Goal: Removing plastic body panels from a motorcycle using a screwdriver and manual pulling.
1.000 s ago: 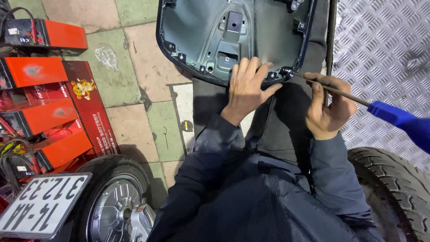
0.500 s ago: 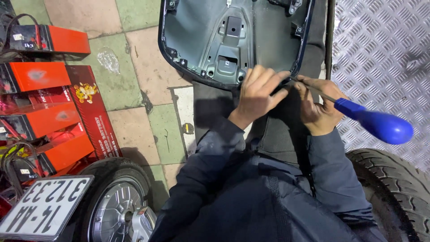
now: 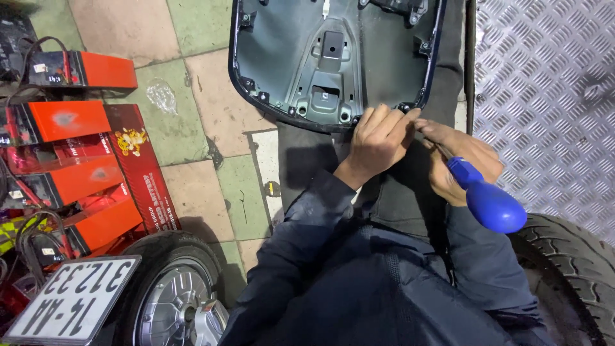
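The upturned seat pan (image 3: 333, 57), a dark grey-green moulded shell with a navy rim and raised ribs, lies at twelve o'clock, its near edge resting on the person's lap. The screwdriver (image 3: 483, 195), with a bulbous blue handle, slants at three o'clock, its shaft hidden, aimed at the pan's lower right rim.

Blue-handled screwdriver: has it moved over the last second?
Yes. The blue-handled screwdriver has swung in toward the grey seat pan's edge, handle now pointing back toward the person.
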